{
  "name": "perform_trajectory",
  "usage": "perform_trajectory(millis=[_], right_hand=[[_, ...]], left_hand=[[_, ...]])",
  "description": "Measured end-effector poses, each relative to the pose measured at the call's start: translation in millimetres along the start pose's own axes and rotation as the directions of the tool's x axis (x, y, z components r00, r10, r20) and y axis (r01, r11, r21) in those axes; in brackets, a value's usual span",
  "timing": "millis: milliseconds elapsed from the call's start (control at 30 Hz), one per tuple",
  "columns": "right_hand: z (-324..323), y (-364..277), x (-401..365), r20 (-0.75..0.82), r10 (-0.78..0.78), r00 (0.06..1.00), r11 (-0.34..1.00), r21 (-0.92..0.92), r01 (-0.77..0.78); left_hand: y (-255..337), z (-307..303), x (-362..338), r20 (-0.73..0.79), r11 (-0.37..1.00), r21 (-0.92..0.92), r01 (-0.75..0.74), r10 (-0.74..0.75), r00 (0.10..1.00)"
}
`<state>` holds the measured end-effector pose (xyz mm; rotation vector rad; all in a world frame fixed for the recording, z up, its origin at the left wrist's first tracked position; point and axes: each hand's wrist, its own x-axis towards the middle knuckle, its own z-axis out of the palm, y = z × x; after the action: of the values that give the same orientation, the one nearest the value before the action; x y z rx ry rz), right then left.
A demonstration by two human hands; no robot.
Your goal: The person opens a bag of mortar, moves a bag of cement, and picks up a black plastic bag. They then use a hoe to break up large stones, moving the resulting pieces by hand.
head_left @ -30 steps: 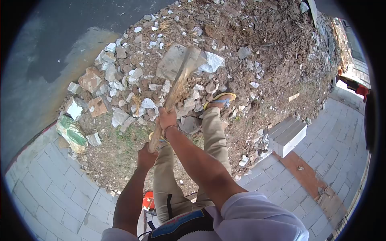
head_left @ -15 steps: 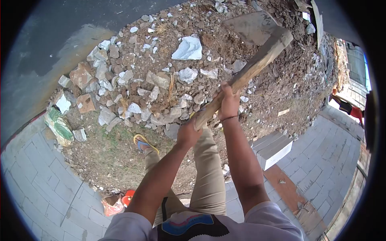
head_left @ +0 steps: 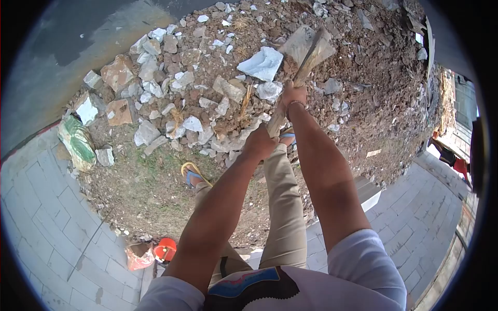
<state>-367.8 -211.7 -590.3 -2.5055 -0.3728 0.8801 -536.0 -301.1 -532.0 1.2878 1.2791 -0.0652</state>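
Observation:
Both my hands grip the wooden handle (head_left: 306,67) of a hoe. My right hand (head_left: 293,96) holds it higher up, close to the blade. Lower on the handle sits my left hand (head_left: 259,145). The flat grey blade (head_left: 303,44) is down against the rubble mound, right beside a large pale stone slab (head_left: 263,63). My legs in tan trousers stand below, and my feet in yellow-and-blue sandals (head_left: 192,173) rest on the dirt.
A mound of brown earth and broken stones (head_left: 171,93) fills the middle. A green-white sack (head_left: 77,142) lies at its left edge. Grey paving (head_left: 46,233) surrounds it, with an orange object (head_left: 165,251) near my feet and a white block (head_left: 371,194) at right.
The hoe was raised high to the right half a second ago; now it has come down and its blade meets the mound beside the pale slab. My hands followed it forward.

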Motion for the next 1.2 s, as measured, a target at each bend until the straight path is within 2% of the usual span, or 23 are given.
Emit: perform_trajectory(millis=[33,67,133,233,300,367,433,500,567,600,667,733,767,800,833,900,1000,1033,1067,1100,1133,1167,1200], right_hand=[[5,21,-18,-0.039,-0.042,0.998,0.985,-0.166,0.035],[9,35,-45,-0.03,-0.045,0.999,0.985,-0.167,0.039],[23,50,-90,0.178,-0.035,0.983,0.994,-0.096,0.052],[72,73,-150,0.134,-0.123,0.983,0.977,-0.16,0.144],[104,98,-195,0.285,-0.02,0.958,0.997,-0.068,0.041],[128,133,-248,0.305,-0.013,0.952,1.0,0.025,0.005],[120,149,-305,0.323,0.099,0.941,0.995,-0.013,-0.1],[111,188,-337,0.283,0.031,0.959,0.998,0.04,-0.044],[65,171,-372,0.358,-0.041,0.933,0.989,0.144,-0.012],[53,156,-371,0.359,-0.048,0.932,0.991,0.137,-0.002],[31,135,-362,0.46,-0.154,0.874,0.884,0.459,-0.086],[21,80,-332,0.374,-0.407,0.833,0.766,0.637,0.088],[28,62,-303,0.302,-0.565,0.768,0.714,0.646,0.271],[38,37,-276,0.242,-0.657,0.714,0.662,0.638,0.393],[45,8,-257,0.211,-0.695,0.687,0.658,0.571,0.491],[69,-24,-233,0.359,-0.562,0.745,0.753,0.595,0.281],[123,-10,-190,0.532,-0.408,0.742,0.9,0.371,0.229],[142,16,-179,0.577,-0.336,0.744,0.939,0.27,0.214],[163,61,-172,0.666,-0.306,0.68,0.952,0.196,0.236],[168,96,-172,0.748,-0.269,0.607,0.954,0.121,0.274],[123,113,-210,0.697,-0.099,0.711,0.979,0.195,-0.055],[159,197,-201,0.692,-0.382,0.612,0.916,0.2,0.347],[82,180,-243,0.74,-0.026,0.672,0.922,0.277,-0.269]], left_hand=[[-11,-1,-23,-0.008,1.0,-0.006,0.0,0.0,1.0],[-25,2,-49,-0.022,0.998,-0.009,0.054,-0.054,0.998],[-53,-10,-95,0.012,0.987,-0.073,0.145,-0.144,0.989],[-106,-34,-143,0.026,0.966,-0.202,0.164,-0.162,0.986],[-150,-38,-176,0.062,0.918,-0.321,0.233,-0.225,0.972],[-204,-27,-212,-0.031,0.948,-0.219,0.232,-0.244,0.969],[-233,-17,-254,-0.047,0.933,-0.274,0.235,-0.257,0.965],[-235,-8,-296,-0.15,0.964,-0.188,0.186,-0.216,0.965],[-242,16,-319,-0.186,0.968,-0.207,0.143,-0.183,0.965],[-243,26,-321,-0.212,0.969,-0.217,0.115,-0.162,0.964],[-224,34,-290,-0.273,0.971,-0.232,0.061,-0.125,0.954],[-181,18,-236,-0.4,0.978,-0.209,-0.021,-0.066,0.914],[-172,12,-202,-0.392,0.935,-0.348,-0.072,-0.075,0.917],[-155,-4,-168,-0.512,0.951,-0.244,-0.19,0.04,0.858],[-144,-17,-133,-0.612,0.92,-0.245,-0.306,0.098,0.784],[-124,-61,-86,-0.569,0.956,-0.16,-0.247,0.116,0.814],[-141,-69,-40,-0.482,0.956,-0.229,-0.181,0.051,0.875],[-143,-58,-50,-0.355,0.95,-0.311,0.036,-0.151,0.923],[-145,-44,-67,-0.211,0.893,-0.361,0.269,-0.359,0.909],[-178,-9,-80,-0.377,0.968,-0.177,0.179,-0.235,0.896],[-206,28,-94,-0.524,0.996,0.01,0.088,-0.07,0.849],[-188,52,-135,-0.463,0.988,-0.053,0.148,-0.155,0.873],[-183,74,-164,-0.48,0.957,0.012,0.291,-0.25,0.841]])
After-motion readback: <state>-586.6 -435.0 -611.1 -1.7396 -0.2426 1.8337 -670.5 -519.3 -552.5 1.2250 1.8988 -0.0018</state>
